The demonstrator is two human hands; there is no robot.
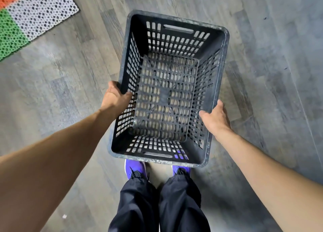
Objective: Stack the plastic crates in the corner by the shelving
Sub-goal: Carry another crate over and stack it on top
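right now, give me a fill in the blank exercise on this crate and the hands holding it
1. The black plastic crate has nothing inside; it is ____.
2. The left hand and right hand each grip a long ____ of the crate.
3. The shoes below the crate are ____ in colour.
4. The perforated mat lies at the upper ____ of the view.

Missing words: empty; side; purple; left

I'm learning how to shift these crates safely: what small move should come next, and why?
Probably keep the grip and carry the crate onward. The left hand and right hand clasp its long rims, it is empty, and only bare floor and a mat show, with no shelving or stack in view.
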